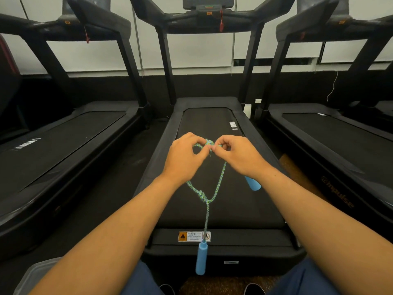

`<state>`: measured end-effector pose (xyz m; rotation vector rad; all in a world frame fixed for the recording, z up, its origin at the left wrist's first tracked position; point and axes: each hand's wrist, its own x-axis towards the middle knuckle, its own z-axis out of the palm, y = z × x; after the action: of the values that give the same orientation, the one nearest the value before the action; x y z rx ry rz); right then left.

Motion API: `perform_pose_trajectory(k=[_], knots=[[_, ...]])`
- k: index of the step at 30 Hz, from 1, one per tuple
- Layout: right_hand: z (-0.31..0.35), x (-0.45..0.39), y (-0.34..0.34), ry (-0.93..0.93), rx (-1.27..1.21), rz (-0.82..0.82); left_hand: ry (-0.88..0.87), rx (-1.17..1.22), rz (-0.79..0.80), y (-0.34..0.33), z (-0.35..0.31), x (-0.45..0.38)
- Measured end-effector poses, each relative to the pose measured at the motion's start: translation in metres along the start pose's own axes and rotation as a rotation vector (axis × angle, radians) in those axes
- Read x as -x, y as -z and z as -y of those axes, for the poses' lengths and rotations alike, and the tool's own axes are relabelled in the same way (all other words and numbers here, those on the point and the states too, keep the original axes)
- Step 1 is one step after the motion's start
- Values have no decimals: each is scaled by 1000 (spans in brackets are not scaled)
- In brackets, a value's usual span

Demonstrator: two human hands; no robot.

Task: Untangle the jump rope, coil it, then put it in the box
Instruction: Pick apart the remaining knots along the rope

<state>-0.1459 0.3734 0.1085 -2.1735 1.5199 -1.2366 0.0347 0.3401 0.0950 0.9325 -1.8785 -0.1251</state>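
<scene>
A green-and-blue braided jump rope (219,182) hangs between my hands above the middle treadmill. My left hand (182,156) and my right hand (236,154) both pinch a knot (209,143) at the top of the rope. Lower down a second knot (203,196) joins the strands. From it one strand drops to a blue foam handle (201,258) dangling near my knees. The other blue handle (253,184) pokes out beneath my right wrist. A clear plastic box (36,273) sits at the bottom left, partly hidden by my left forearm.
The middle treadmill's belt (212,124) stretches ahead, with a warning sticker (194,236) on its rear cover. Two more treadmills (63,133) (331,133) flank it. My knees and shoe tips show at the bottom edge.
</scene>
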Motion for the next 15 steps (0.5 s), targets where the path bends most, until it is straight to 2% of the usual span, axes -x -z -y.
perform_pose_trajectory(k=[6,10,15], knots=[[-6,-1,-5,55,7,-77,222,140,127,0,-8,1],[-5,-1,-9,97,2,-59,294,248,149,-1,-9,1],[-2,-2,-7,62,35,-48,364,460,229,4,1,0]])
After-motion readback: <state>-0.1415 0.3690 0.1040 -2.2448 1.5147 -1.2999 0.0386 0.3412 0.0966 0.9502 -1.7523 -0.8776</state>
